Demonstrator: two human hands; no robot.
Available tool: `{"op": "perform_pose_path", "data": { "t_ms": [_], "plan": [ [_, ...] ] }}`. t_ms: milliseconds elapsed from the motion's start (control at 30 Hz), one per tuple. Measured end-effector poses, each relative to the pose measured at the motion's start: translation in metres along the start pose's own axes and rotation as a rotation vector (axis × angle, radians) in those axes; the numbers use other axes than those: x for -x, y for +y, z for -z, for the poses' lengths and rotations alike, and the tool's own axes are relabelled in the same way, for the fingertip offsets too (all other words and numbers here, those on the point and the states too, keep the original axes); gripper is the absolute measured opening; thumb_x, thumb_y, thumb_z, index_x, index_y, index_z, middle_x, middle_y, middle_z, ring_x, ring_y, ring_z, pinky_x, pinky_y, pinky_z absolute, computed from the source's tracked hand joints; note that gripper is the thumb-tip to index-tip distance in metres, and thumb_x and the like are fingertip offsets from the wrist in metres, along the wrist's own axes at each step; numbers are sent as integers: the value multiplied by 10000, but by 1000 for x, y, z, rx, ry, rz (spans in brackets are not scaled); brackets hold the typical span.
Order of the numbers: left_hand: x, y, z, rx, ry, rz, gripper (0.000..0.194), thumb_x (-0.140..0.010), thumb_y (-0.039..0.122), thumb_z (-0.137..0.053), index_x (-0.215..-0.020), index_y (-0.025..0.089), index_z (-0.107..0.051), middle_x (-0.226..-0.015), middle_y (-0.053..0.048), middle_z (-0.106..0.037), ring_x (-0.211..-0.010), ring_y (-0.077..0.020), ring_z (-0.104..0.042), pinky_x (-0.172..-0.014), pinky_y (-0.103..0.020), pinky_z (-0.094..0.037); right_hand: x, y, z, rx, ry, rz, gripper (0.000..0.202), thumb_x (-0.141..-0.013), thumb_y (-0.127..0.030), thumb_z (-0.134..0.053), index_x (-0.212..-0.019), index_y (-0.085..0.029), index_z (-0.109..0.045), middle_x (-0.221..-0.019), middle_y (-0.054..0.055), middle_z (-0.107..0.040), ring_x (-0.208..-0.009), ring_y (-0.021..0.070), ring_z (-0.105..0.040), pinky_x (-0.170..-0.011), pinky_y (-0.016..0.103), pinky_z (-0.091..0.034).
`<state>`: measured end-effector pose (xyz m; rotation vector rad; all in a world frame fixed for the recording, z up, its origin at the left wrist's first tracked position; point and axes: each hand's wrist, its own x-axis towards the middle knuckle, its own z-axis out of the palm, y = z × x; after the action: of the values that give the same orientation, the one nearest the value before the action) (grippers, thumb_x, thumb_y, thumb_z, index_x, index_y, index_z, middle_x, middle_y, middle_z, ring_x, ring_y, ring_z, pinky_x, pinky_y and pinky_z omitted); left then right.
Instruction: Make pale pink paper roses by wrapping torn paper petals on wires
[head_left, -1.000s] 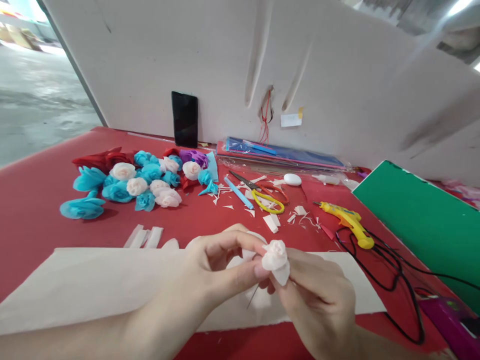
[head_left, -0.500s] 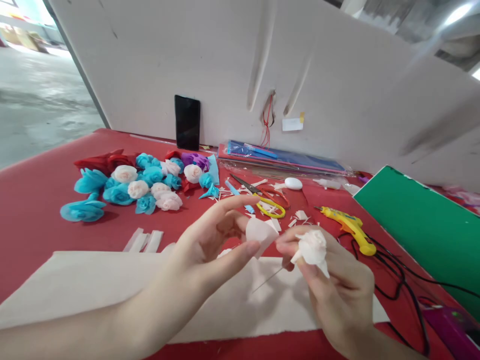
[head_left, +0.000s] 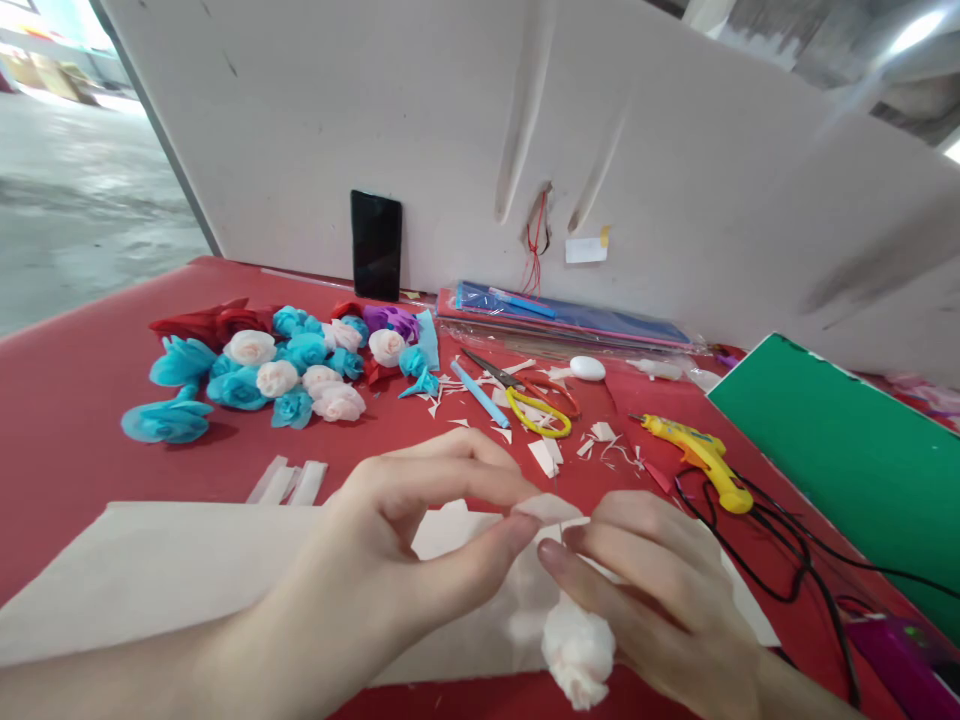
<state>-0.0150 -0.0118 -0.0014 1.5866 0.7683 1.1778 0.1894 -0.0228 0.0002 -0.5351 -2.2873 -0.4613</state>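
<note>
My left hand (head_left: pixel 450 520) pinches a small pale paper petal (head_left: pixel 547 508) between thumb and fingertips. Close beside it, the closed fingers of my right hand (head_left: pixel 660 590) hold a whitish paper rose (head_left: pixel 577 645), its head tipped down toward me. A short bit of thin wire (head_left: pixel 561 535) shows between the right fingertips and the petal; whether it belongs to the rose is hidden. Both hands are above a long cream paper sheet (head_left: pixel 225 570) on the red tabletop (head_left: pixel 67 420).
Blue, pale pink, red and purple paper flowers (head_left: pixel 300 360) cluster at left. Scissors (head_left: pixel 540 410), a light blue pen (head_left: pixel 480 395) and paper scraps lie beyond my hands. At right are a yellow glue gun (head_left: pixel 701 455) with black cable and a green board (head_left: pixel 847 470). A phone (head_left: pixel 376 245) leans on the wall.
The rose has turned head-down and dropped lower, toward me. My right fingertips and the wire have come up to the petal, which now lies flatter in my left hand.
</note>
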Motion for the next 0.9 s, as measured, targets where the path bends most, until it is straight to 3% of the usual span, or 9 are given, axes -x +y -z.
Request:
{"op": "perform_pose_path", "data": {
  "t_ms": [233, 567, 700, 900],
  "plan": [
    [5, -5, 1, -3, -61, -7, 190, -847, 218, -664, -842, 358, -792, -744, 39, -651, -701, -105, -604, -656, -145, -492, -4, -1, -6, -59, 55, -30, 212, -925, -121, -554, -810, -110, -732, -636, 54, -725, -571, 150, -631, -486, 264, -513],
    [4, -4, 4, 41, -96, 134, 170, -857, 282, -659, -785, 367, -787, -761, 47, -629, -711, -93, -588, -666, -135, -464, -1, -3, -11, -120, 61, -64, 331, -973, -122, -413, -817, -100, -704, -636, 50, -652, -567, 144, -546, -534, 295, -474],
    [2, -7, 6, 77, -118, 198, 156, -867, 328, -661, -750, 329, -765, -796, 46, -629, -742, -99, -581, -689, -142, -458, -1, -2, -14, -92, 55, -84, 307, -918, -68, -474, -668, -120, -642, -602, 48, -598, -549, 138, -508, -494, 290, -432],
    [2, -9, 7, 91, -107, 262, 184, -852, 384, -676, -720, 276, -746, -841, 24, -651, -799, -139, -582, -715, -174, -472, 0, -2, -17, -62, 78, -96, 258, -887, -58, -520, -669, -117, -645, -587, 49, -612, -548, 142, -508, -500, 285, -463]
  ]
}}
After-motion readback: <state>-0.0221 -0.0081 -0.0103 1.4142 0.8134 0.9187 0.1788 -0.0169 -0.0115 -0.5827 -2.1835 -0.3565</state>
